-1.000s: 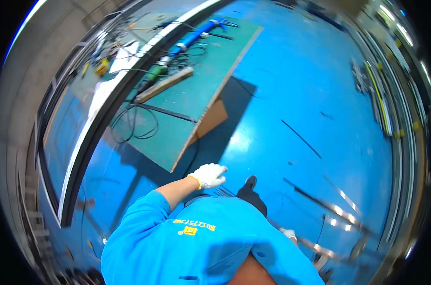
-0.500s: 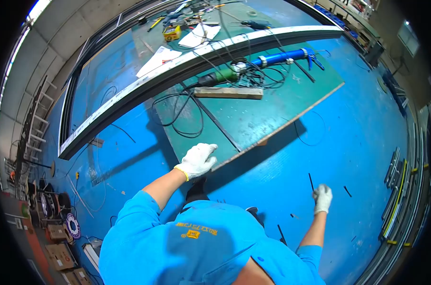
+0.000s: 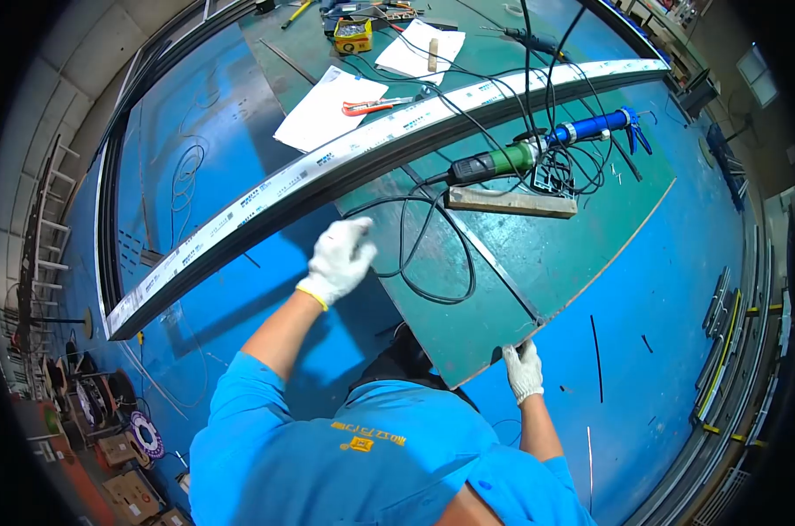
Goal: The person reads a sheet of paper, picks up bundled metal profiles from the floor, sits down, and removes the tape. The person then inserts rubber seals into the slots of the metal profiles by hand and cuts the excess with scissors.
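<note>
My left hand point(image 3: 338, 260), in a white knitted glove with a yellow cuff, is raised just left of the green work table. Its fingers are apart and it holds nothing. Above it runs a long frame bar point(image 3: 266, 195), dark with printed white film on top. My right hand point(image 3: 525, 371), gloved too, has its fingers curled at the near edge of the green table point(image 3: 467, 335); the fingertips are partly hidden. A narrow metal strip point(image 3: 500, 279) on the tabletop ends close to that hand. A black cable point(image 3: 432, 296) lies looped between my hands.
A green angle grinder point(image 3: 494, 164), a wooden block point(image 3: 511, 202) and a blue caulking gun point(image 3: 590, 128) lie on the table. Beyond the bar are papers point(image 3: 323, 110), red-handled pliers point(image 3: 368, 108) and a yellow box point(image 3: 353, 36). Dark strips point(image 3: 597, 359) litter the blue floor.
My left hand has moved off the table corner, up and left towards the frame bar. My right hand has come in from over the floor to the table edge. The view has shifted.
</note>
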The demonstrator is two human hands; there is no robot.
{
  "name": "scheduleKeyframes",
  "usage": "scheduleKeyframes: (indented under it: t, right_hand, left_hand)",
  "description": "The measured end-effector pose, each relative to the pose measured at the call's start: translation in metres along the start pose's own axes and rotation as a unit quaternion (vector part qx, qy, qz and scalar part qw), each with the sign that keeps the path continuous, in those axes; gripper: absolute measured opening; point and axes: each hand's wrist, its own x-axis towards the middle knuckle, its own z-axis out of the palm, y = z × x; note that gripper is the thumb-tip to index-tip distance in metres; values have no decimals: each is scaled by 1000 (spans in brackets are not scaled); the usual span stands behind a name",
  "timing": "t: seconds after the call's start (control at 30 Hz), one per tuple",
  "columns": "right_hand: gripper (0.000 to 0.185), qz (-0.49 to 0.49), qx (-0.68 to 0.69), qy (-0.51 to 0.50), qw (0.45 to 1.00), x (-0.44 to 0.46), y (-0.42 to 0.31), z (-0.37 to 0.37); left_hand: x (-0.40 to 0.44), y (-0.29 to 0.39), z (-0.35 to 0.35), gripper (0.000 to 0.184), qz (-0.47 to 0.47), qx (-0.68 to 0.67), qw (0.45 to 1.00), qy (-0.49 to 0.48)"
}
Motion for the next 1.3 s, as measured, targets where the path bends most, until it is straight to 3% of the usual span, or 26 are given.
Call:
scheduleKeyframes:
  t: [0.1, 0.2, 0.33, 0.37, 0.4, 0.5, 0.57, 0.67, 0.7, 0.8, 0.97, 1.1, 1.23, 1.3]
  right_hand:
    - [55, -13, 21, 15, 1000, -2, 18, 4]
    - [56, 5, 76, 35, 996, -9, 13, 36]
    - [58, 23, 72, 107, 991, -1, -8, 37]
    - [58, 38, 52, 126, 990, -4, -12, 44]
    - [58, 56, 32, 144, 987, -6, -16, 53]
    - [58, 145, 44, 166, 974, -2, -26, 66]
    - [58, 193, 40, 181, 964, -2, -39, 73]
    - [62, 239, -41, 208, 948, -5, -62, 98]
    - [62, 247, -43, 212, 945, -8, -68, 102]
    - [68, 273, -71, 187, 941, -18, -124, 98]
    - [72, 261, -153, 228, 926, -1, -160, 125]
    - [83, 213, -203, 151, 944, 36, -198, 154]
    - [92, 230, -261, 103, 932, 43, -213, 167]
    - [96, 240, -259, 97, 930, 43, -218, 168]
  left_hand:
    - [13, -20, -38, 32, -25, 55, 998, 34]
    - [31, -47, -79, 34, -149, 72, 986, 10]
    - [84, -130, -114, 42, -167, 72, 981, 68]
    - [99, -146, -123, 47, -224, 89, 969, 59]
    - [114, -166, -133, 52, -280, 107, 953, 48]
    - [147, -295, -131, 61, -336, 126, 933, 18]
    - [165, -345, -122, 66, -368, 128, 921, -3]
    - [182, -376, -112, 74, -526, -192, 828, 43]
    - [186, -389, -108, 74, -526, -194, 827, 34]
    - [176, -429, -75, 67, -572, -468, 674, 18]
    - [156, -428, -40, 49, -536, -545, 643, 50]
    - [160, -386, -49, 47, -521, -580, 624, 48]
    - [172, -355, -52, 46, -486, -561, 670, -28]
    - [186, -344, -47, 44, -497, -478, 720, -71]
